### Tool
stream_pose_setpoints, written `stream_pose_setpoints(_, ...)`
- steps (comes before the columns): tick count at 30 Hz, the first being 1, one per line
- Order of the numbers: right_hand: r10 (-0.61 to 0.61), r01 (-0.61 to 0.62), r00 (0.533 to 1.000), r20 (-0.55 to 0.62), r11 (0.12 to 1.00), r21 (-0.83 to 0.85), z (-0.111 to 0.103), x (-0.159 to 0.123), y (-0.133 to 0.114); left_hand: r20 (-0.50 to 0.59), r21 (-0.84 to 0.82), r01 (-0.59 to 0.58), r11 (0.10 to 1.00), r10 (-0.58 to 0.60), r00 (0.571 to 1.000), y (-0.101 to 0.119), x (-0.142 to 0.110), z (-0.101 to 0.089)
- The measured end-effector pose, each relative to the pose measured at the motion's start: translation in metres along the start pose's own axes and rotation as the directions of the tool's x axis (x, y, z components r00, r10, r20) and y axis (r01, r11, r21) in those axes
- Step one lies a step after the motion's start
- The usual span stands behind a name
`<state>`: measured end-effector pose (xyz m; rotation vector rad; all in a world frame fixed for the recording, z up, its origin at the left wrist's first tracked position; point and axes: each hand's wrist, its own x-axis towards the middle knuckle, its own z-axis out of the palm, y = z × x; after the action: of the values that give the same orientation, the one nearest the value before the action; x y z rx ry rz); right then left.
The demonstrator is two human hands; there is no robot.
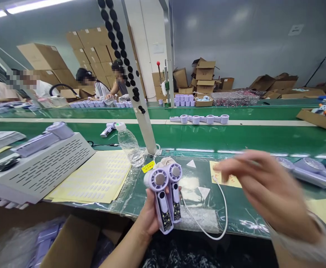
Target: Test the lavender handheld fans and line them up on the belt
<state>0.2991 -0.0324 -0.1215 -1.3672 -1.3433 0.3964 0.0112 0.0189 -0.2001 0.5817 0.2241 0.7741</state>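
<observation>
Two lilac handheld fans sit side by side in my left hand [149, 214], the left fan [163, 201] partly in front of the right fan [175, 193]. Both handles show bare circuit boards. My fingers wrap behind them, partly hidden. Blurred by motion, my right hand [266, 190] is raised over the bench at the right, its fingers bent. Just below its fingertips is the end of a white cable [226, 208], which loops back toward the fans. A yellow note with red writing [235, 180] lies under that hand.
A vented grey metal box [57, 163] with a fan on top stands left, beside yellow label sheets [96, 186]. A water bottle [131, 145] leans near a post [140, 119]. More fans [199, 119] lie on the green belt; others [310, 169] lie right. Several people work far left.
</observation>
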Motion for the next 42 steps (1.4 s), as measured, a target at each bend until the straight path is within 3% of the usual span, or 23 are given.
stream_pose_setpoints(3, 0.078, -0.081, 0.997, -0.025, 0.931, -0.357, 0.015, -0.003, 0.028, 0.002, 0.05, -0.073, 0.996, 0.073, 0.997, 0.016, -0.013, -0.004)
stream_pose_setpoints(6, 0.097, -0.062, 0.995, 0.037, 0.839, -0.541, 0.034, -0.023, 0.044, -0.053, 0.141, -0.113, 0.984, 0.122, 0.991, 0.039, -0.022, -0.004)
stream_pose_setpoints(10, 0.106, 0.042, 0.973, 0.204, 0.79, -0.612, 0.055, -0.047, 0.045, -0.166, 0.208, -0.199, 0.958, 0.235, 0.958, 0.054, -0.018, 0.007)
stream_pose_setpoints(14, 0.145, 0.019, 0.969, 0.2, 0.763, -0.646, 0.057, -0.052, 0.045, -0.228, 0.177, -0.304, 0.936, 0.34, 0.912, 0.043, -0.002, 0.028)
stream_pose_setpoints(17, 0.182, -0.003, 0.959, 0.219, 0.776, -0.631, 0.051, -0.055, 0.034, -0.212, 0.157, -0.336, 0.929, 0.364, 0.907, 0.032, 0.009, 0.045)
stream_pose_setpoints(19, 0.238, -0.029, 0.911, 0.337, 0.852, -0.523, 0.05, -0.063, 0.013, -0.182, 0.141, -0.345, 0.928, 0.367, 0.912, 0.027, 0.015, 0.053)
stream_pose_setpoints(21, 0.311, -0.195, 0.785, 0.536, 0.945, -0.264, 0.055, -0.073, -0.016, -0.147, 0.129, -0.356, 0.925, 0.373, 0.916, 0.025, 0.02, 0.061)
stream_pose_setpoints(22, 0.325, -0.326, 0.71, 0.625, 0.938, -0.116, 0.059, -0.077, -0.03, -0.13, 0.125, -0.359, 0.925, 0.374, 0.918, 0.024, 0.022, 0.065)
stream_pose_setpoints(24, 0.299, -0.499, 0.646, 0.702, 0.862, 0.091, 0.07, -0.085, -0.053, -0.112, 0.119, -0.378, 0.918, 0.391, 0.914, 0.022, 0.023, 0.071)
stream_pose_setpoints(29, 0.229, -0.501, 0.719, 0.656, 0.825, 0.261, 0.09, -0.093, -0.06, -0.098, 0.115, -0.39, 0.914, 0.401, 0.911, 0.022, 0.015, 0.082)
stream_pose_setpoints(35, 0.132, -0.429, 0.698, 0.704, 0.864, 0.264, 0.093, -0.095, -0.056, -0.128, 0.104, -0.362, 0.926, 0.373, 0.919, 0.023, 0.006, 0.078)
stream_pose_setpoints(40, 0.231, -0.489, 0.773, 0.591, 0.811, 0.322, 0.105, -0.109, -0.059, -0.171, 0.144, -0.413, 0.899, 0.434, 0.884, 0.016, 0.009, 0.075)
stream_pose_setpoints(42, 0.31, -0.573, 0.757, 0.575, 0.737, 0.357, 0.11, -0.116, -0.057, -0.185, 0.17, -0.454, 0.875, 0.481, 0.857, 0.011, 0.011, 0.074)
